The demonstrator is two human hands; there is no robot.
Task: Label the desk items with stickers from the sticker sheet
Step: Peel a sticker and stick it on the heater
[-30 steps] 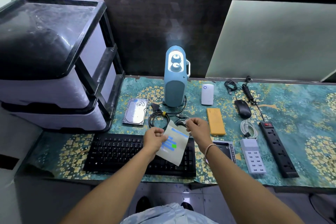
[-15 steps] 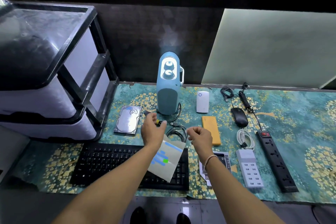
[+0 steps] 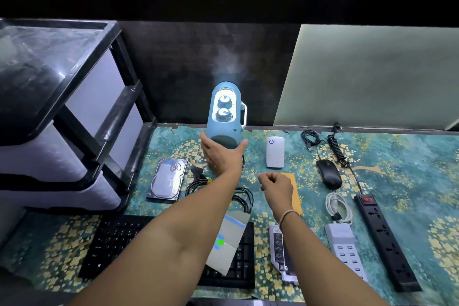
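My left hand reaches to the back of the desk and wraps around the lower body of the upright blue device with two white knobs. My right hand hovers as a closed fist over the yellow flat item; whether a sticker is pinched in it is not visible. The sticker sheet, grey with blue and green stickers, lies loose on the right end of the black keyboard, partly under my left forearm. A hard drive bearing a blue sticker lies to the left.
A black-and-white drawer unit fills the left. On the patterned mat lie black cables, a white box, a mouse, a white cable, a white USB hub, a black power strip and a printed packet.
My left hand let go of the sticker sheet, which dropped onto the keyboard, and moved forward onto the blue device. My right hand stayed closed and drifted slightly forward.
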